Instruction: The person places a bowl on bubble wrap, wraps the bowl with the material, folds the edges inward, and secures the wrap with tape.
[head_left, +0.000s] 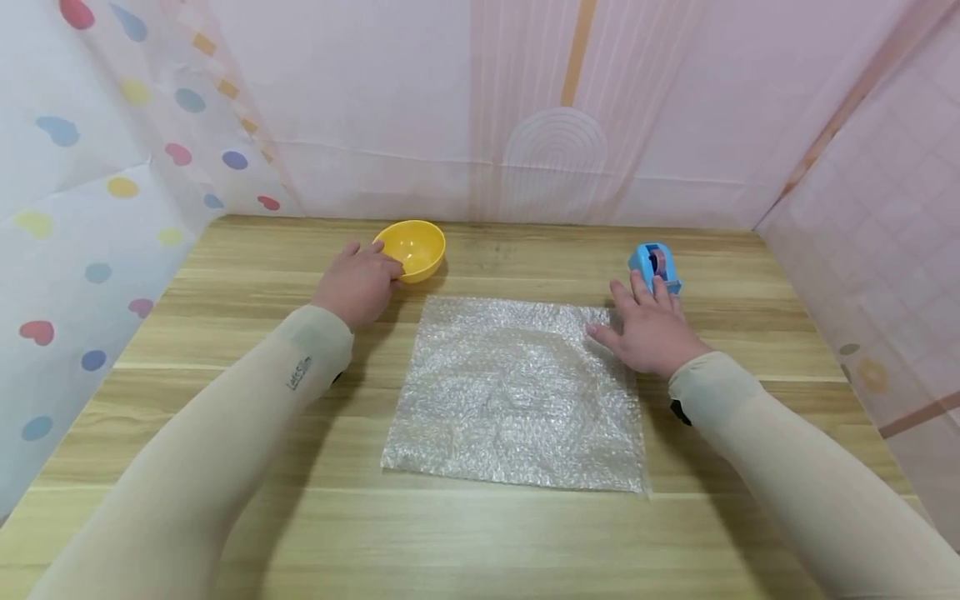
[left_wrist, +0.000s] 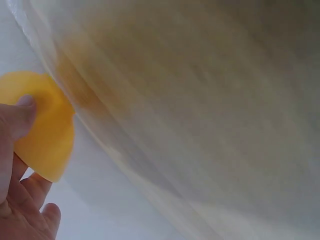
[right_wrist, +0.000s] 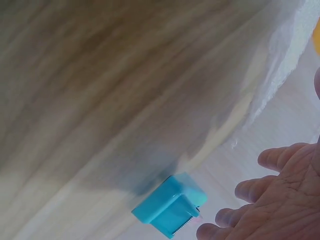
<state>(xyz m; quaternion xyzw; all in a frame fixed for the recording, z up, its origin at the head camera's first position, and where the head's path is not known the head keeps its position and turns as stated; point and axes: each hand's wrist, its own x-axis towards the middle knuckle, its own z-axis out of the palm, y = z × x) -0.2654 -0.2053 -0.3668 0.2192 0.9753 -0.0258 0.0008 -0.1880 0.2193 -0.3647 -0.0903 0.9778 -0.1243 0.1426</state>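
Observation:
A small yellow bowl (head_left: 420,250) stands upright near the back of the table, left of the middle. My left hand (head_left: 360,283) grips its near left side; in the left wrist view the thumb lies against the outside of the bowl (left_wrist: 57,125). Right of the middle, a blue tape dispenser (head_left: 642,260) holds a small roll of tape. My right hand (head_left: 652,333) reaches toward it with fingers spread, over the upper right corner of a bubble wrap sheet (head_left: 517,400). In the right wrist view a gap shows between those fingers and the dispenser (right_wrist: 172,205).
The bubble wrap lies flat on the wood-grain table (head_left: 480,542) between both arms. A patterned wall covering (head_left: 375,108) rises behind the table's back edge, with further panels at the left and right sides.

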